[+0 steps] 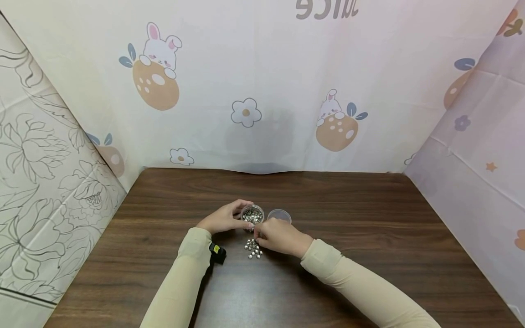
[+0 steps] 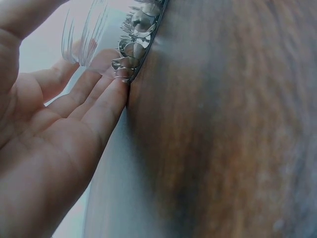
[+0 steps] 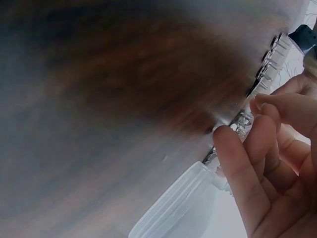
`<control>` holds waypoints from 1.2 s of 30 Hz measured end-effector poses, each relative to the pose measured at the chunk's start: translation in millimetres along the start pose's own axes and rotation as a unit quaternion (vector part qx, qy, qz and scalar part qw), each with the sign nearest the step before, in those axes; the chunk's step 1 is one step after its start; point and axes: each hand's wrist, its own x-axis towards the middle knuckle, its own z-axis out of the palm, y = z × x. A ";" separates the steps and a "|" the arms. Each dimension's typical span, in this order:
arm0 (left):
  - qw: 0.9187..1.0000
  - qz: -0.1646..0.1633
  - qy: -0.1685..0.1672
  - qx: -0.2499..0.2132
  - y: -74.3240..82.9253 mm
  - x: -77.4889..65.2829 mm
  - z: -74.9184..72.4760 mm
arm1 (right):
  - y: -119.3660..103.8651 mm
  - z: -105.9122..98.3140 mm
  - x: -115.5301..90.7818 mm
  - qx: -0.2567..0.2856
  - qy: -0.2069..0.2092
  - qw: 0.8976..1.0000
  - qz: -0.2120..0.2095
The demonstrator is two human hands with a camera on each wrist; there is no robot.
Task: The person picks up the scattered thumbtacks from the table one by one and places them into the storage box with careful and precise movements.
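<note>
A clear round jar [image 1: 263, 210] full of silver thumbtacks stands on the table. My left hand [image 1: 227, 217] holds it from the left side, thumb in front and fingers behind; the left wrist view shows fingers along its clear wall [image 2: 86, 29]. Loose thumbtacks [image 1: 253, 253] lie just in front of the jar, several with points up in the right wrist view. Between this pile and the jar is my right hand [image 1: 283, 236], its thumb and a finger pinched together on what appears to be a thumbtack, mostly hidden. Its index finger [image 3: 233, 153] stretches beside the jar.
A clear round lid [image 1: 280, 214] lies right of the jar, partly behind the right hand. A small black device [image 1: 218, 253] sits under the left wrist. The dark wooden table [image 1: 352, 205] meets a printed curtain [image 1: 279, 91] at its back edge.
</note>
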 end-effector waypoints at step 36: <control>1.000 -0.015 0.007 0.007 -5.1 1.6 0.3 | 12.7 -22.2 2.3 0.037 0.055 0.997 0.045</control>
